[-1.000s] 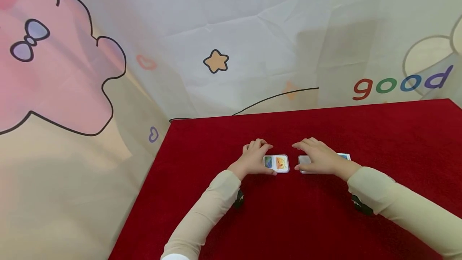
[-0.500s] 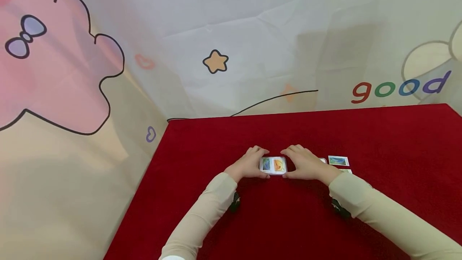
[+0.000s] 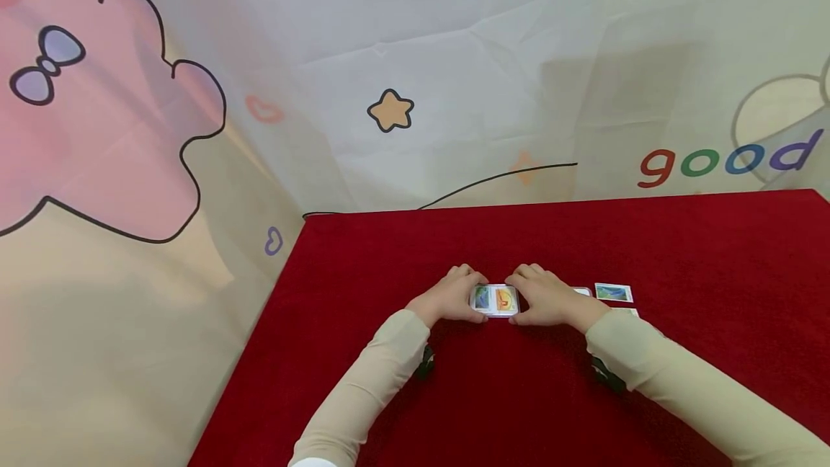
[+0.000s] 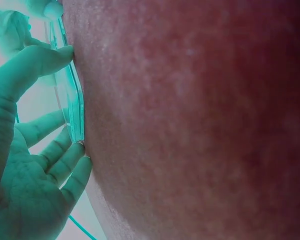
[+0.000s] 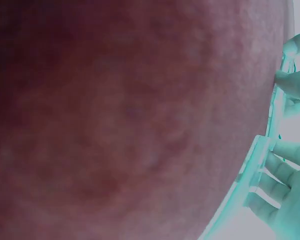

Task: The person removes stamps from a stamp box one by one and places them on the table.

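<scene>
A small flat clear case (image 3: 495, 312) lies on the red cloth, showing a blue-green stamp (image 3: 482, 298) and an orange-yellow stamp (image 3: 506, 300) side by side. My left hand (image 3: 447, 298) holds its left end between thumb and fingers. At the right end, my right hand (image 3: 547, 300) pinches it the same way. Seen from the left wrist, the clear case (image 4: 76, 105) is edge-on, with thumb and fingertips along its edges. A second clear case (image 5: 247, 172) lies beneath the right hand; in the head view only its corner (image 3: 581, 291) shows past that hand.
Beyond the right wrist lie a blue-green stamp (image 3: 613, 292) and another stamp (image 3: 626, 313), partly hidden by the sleeve. The red cloth (image 3: 402, 251) covers the table up to a printed curtain (image 3: 467, 114) at the back and left.
My right hand has moved left, off the second clear case, and taken the right end of the case with the stamps. The left hand stays at its left end. The loose stamps are now uncovered.
</scene>
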`<state>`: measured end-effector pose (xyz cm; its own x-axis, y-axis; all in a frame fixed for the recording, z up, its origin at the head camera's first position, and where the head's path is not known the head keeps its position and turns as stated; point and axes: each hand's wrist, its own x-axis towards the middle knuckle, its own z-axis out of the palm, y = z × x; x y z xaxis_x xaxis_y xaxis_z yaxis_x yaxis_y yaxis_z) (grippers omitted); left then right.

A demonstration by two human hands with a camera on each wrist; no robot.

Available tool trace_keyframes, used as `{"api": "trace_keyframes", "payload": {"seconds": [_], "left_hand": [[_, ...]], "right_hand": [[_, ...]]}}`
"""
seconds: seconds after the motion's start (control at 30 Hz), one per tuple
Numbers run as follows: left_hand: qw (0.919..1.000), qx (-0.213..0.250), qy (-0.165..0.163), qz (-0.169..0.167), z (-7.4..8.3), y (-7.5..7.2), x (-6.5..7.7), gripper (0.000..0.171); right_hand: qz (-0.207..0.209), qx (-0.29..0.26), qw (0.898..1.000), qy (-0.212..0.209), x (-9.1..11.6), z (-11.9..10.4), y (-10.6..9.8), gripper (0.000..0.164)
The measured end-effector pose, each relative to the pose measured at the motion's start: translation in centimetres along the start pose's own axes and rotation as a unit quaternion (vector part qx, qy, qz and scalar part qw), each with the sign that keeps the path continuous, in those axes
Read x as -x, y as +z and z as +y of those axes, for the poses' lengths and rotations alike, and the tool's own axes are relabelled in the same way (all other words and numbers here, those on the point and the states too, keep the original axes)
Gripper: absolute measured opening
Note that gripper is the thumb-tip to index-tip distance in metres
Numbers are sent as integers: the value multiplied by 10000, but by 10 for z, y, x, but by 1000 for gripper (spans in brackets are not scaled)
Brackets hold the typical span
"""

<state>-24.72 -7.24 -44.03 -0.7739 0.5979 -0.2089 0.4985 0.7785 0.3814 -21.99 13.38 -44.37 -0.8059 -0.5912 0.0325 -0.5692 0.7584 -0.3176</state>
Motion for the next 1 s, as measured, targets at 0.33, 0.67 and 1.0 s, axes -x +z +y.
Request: {"api": "trace_keyframes", "payload": {"seconds": [0.33,0.67,1.0], "left_hand": [[9997,-200,133,-14,0,1,-2,57],[9987,-378,320,134,-1,1,-2,55],[9978,-546,356,148,1,1,-3,56]], "right_hand": [[-132,-26,9999,97,-5,3,0,54],[-10,10,10000,34,-7,2,-1,52],[25,364,9993,54,-8,2,-1,52]]}}
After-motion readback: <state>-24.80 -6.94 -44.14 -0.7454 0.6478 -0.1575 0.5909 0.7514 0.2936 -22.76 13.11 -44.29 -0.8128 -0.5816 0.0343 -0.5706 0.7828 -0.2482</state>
